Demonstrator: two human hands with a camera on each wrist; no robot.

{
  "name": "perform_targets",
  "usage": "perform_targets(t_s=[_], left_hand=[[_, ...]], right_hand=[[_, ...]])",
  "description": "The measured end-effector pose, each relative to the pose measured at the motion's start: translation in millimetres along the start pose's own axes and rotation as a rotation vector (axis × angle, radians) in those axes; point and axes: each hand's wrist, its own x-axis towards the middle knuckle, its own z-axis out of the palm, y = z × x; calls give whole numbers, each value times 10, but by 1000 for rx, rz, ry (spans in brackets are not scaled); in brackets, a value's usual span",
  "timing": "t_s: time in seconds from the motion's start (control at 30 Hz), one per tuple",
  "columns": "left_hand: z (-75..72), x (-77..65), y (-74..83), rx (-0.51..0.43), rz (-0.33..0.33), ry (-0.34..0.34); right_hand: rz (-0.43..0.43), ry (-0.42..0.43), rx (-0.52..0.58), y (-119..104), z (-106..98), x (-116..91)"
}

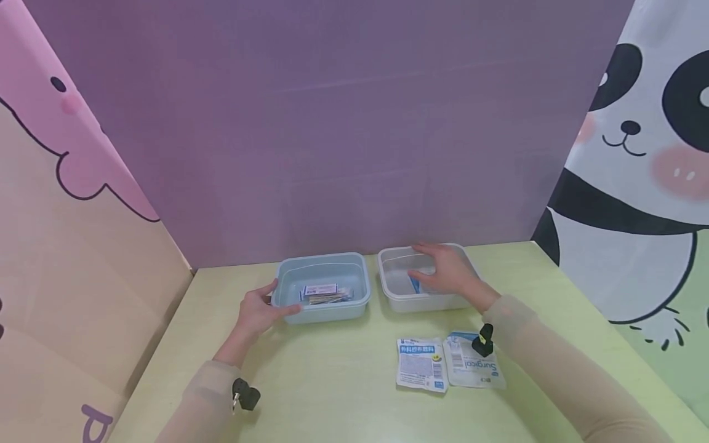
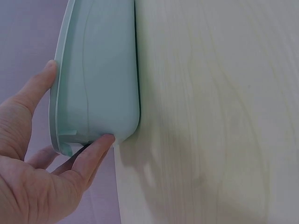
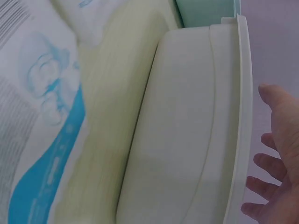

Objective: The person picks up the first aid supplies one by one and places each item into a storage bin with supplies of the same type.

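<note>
My left hand point(image 1: 259, 312) holds the left end of a light blue plastic bin point(image 1: 327, 316), with the thumb along the rim and the other fingers at the end wall, as the left wrist view also shows. In the blue bin lie a small labelled box point(image 1: 320, 289) and a clear pack of thin sticks point(image 1: 328, 299). My right hand point(image 1: 446, 271) reaches over a white plastic bin point(image 1: 423, 303), fingers spread apart. Partly hidden below that hand, a blue-and-white packet point(image 1: 415, 284) lies in the white bin. The right wrist view shows the spread fingers beyond the bin's rim point(image 3: 243, 116).
Two flat medical packets, one with blue lettering point(image 1: 422, 365) and one marked Surgicol point(image 1: 474, 368), lie on the pale wooden table point(image 1: 327, 375) in front of the white bin. A purple panel point(image 1: 354, 135) stands behind both bins. Cartoon-printed panels flank the table.
</note>
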Motion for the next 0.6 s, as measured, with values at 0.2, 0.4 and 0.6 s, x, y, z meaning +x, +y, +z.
perform_targets(t_s=[0.2, 0.4, 0.6], left_hand=[[-9, 15, -13, -14, 4, 1], [41, 41, -25, -28, 0, 3], [83, 39, 4, -38, 14, 4]], right_hand=[[-13, 17, 36, 107, -4, -52], [62, -5, 71, 262, -78, -195], [155, 30, 75, 500, -146, -361]])
